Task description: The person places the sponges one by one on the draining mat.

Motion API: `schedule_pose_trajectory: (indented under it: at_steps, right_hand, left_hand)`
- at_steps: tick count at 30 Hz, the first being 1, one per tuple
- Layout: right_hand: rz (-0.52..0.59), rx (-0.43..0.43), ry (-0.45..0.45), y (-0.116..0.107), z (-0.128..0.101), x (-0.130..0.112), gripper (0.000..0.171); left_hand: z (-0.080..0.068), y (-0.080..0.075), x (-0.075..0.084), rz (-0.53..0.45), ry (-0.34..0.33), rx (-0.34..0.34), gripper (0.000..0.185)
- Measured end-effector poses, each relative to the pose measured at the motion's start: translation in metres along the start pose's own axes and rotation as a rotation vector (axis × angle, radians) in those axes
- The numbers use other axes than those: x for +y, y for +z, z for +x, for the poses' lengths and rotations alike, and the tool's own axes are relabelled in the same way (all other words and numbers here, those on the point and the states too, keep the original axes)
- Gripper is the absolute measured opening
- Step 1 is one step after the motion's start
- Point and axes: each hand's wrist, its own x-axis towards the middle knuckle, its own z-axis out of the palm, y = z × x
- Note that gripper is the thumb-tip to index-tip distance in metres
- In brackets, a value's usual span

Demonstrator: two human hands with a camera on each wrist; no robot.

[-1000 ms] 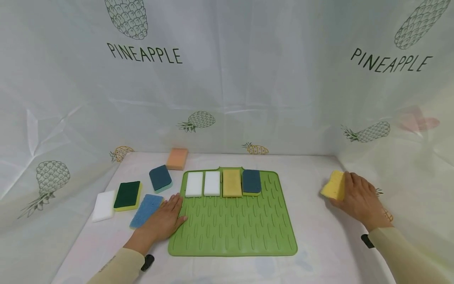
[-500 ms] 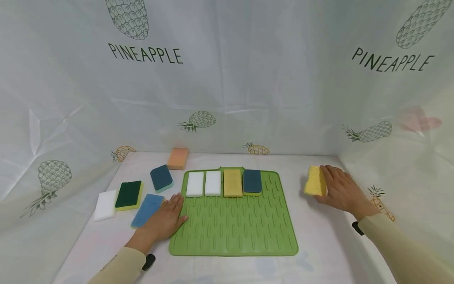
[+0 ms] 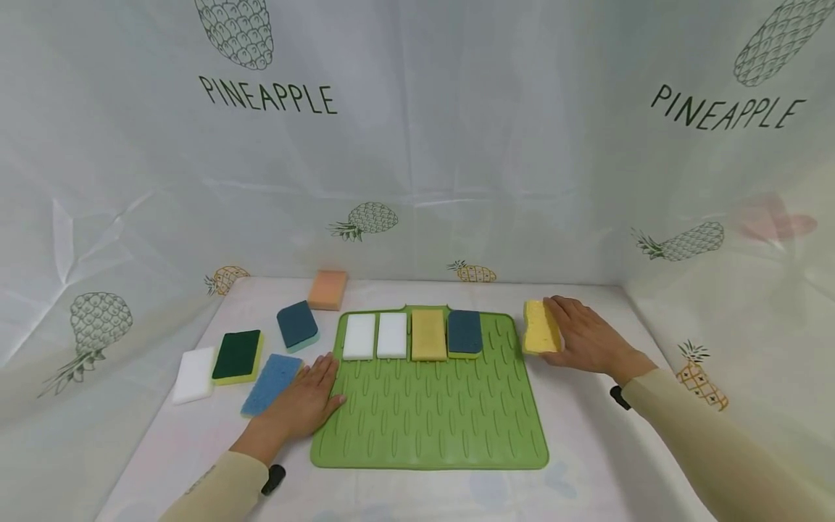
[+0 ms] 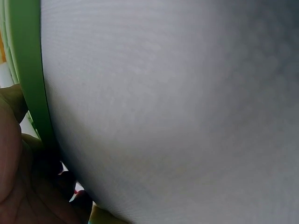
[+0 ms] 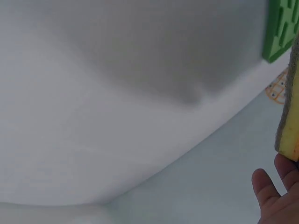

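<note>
Head view: right hand [image 3: 587, 341] grips a yellow sponge [image 3: 541, 328] just beside the mat's [image 3: 430, 428] right edge; left hand [image 3: 301, 401] lies flat, fingers straight, on the mat's left edge, holding nothing. Right wrist view adds the sponge's grey scouring face [image 5: 293, 65] and fingertips [image 5: 264, 183] below it.

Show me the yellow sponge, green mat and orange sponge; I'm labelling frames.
yellow sponge [image 3: 541, 327], head view, its top face.
green mat [image 3: 430, 420], head view, bare ribbed middle.
orange sponge [image 3: 327, 289], head view, its top face.
</note>
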Motion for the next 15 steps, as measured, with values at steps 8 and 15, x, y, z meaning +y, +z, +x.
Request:
schedule_pose_trajectory:
  at_steps: [8, 15]
  right_hand:
    - [0.088, -0.171, 0.026, 0.007, 0.027, -0.021, 0.105]
    - [0.126, -0.22, 0.01, 0.013, 0.043, -0.032, 0.103]
  left_hand:
    - [0.0, -0.001, 0.0, 0.006, -0.006, -0.005, 0.076]
    - [0.0, -0.001, 0.0, -0.008, -0.015, -0.008, 0.076]
